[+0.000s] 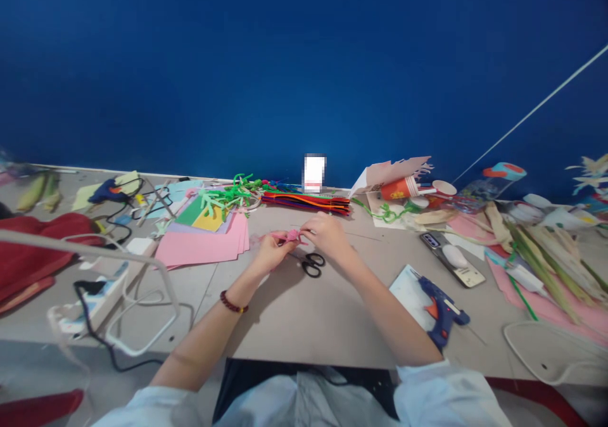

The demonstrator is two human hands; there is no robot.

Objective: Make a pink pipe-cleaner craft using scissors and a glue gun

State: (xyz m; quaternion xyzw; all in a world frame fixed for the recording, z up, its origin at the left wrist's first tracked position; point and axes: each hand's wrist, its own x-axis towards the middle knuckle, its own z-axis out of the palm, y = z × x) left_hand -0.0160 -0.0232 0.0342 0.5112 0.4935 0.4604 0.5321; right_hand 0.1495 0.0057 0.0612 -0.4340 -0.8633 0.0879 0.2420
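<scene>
A small pink pipe-cleaner piece (292,235) sits near the middle of the frame, held above the counter (304,316) between the left hand (270,251) and the right hand (327,235). The hands are together, with the fingers of each closed on it from either side. A bead bracelet (232,301) circles the left wrist. Black-handled scissors (311,264) lie on the counter just below the hands.

To the left of the hands lies a stack of colored paper (204,246), with green pipe-cleaner shapes (223,197) at its far edge. A bundle of red and orange pipe cleaners (306,204) lies at the far side of the counter, in the upper center. At lower right, a blue glue gun (441,306) rests on a white card (408,294). A phone (451,259) and dried leaves (546,268) lie to the right. A power strip (97,303) and red cloth (28,256) sit at the left.
</scene>
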